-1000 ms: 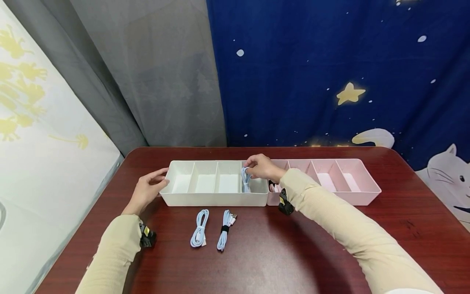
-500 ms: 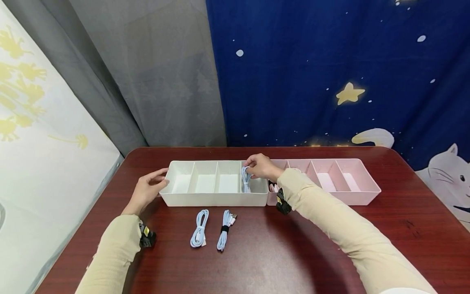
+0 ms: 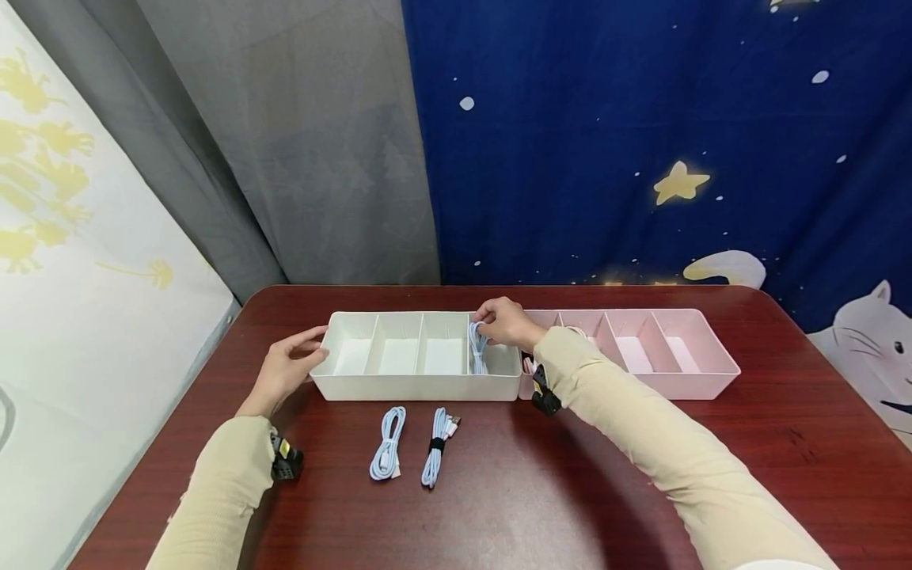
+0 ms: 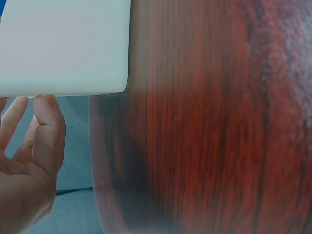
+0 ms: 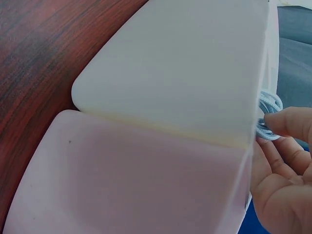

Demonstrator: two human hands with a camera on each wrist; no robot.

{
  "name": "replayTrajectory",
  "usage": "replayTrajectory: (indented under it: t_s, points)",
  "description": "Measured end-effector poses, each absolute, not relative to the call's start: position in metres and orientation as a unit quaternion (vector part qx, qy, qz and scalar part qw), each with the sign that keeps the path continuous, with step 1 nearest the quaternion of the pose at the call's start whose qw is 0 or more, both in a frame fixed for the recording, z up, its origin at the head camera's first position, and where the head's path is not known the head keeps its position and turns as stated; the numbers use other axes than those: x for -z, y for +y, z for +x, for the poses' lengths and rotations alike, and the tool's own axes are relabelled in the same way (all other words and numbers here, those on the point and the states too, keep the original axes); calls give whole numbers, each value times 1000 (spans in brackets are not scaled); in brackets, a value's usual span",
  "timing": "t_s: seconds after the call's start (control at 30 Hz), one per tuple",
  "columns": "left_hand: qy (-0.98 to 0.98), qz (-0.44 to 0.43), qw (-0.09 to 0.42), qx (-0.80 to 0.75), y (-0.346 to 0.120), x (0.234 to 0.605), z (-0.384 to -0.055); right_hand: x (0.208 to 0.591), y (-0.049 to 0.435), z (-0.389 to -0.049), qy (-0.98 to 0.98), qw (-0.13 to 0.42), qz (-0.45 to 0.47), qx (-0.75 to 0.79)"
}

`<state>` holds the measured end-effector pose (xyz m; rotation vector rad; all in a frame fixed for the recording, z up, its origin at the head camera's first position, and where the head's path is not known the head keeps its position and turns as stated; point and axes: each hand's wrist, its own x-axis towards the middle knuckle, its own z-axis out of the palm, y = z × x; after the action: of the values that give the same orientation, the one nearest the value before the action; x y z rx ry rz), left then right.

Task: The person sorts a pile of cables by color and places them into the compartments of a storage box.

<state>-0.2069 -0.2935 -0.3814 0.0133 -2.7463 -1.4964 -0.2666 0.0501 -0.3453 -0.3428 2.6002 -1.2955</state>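
Right hand [image 3: 507, 324]: thumb and fingers closed in a pinch on the upper end of a coiled pale-blue cable [image 3: 477, 360].

Held cable: inside the rightmost compartment of the white tray [image 3: 420, 388], upright beside the left divider. Whether it bears on the compartment floor cannot be told.

Left hand [image 3: 281, 372]: fingers loosely bent, grasping nothing, tips at the white tray's left end; apparently a steadying touch.

Pink tray [image 3: 701, 386]: end to end with the white one, on its right.

Loose stock: a looped cable [image 3: 383, 459] and a black-strapped cable [image 3: 431, 463], side by side on the worktop [image 3: 484, 514], in front of the white tray.

Step in hand, as judged: settling the held cable into its compartment. Next move, as judged: calls for lowering it fully, loosening the pinch and lifting clear without dragging the coil, then turning to the loose pair.
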Motion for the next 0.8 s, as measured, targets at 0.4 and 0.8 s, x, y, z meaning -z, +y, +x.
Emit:
replayTrajectory:
  t_s: [0.4, 0.8]
  points:
    - [-880, 4, 7, 476, -293, 380, -206, 346, 50, -268, 899, 95, -116, 412]
    - [-879, 6, 4, 477, -293, 380, -205, 346, 51, -269, 911, 85, -126, 384]
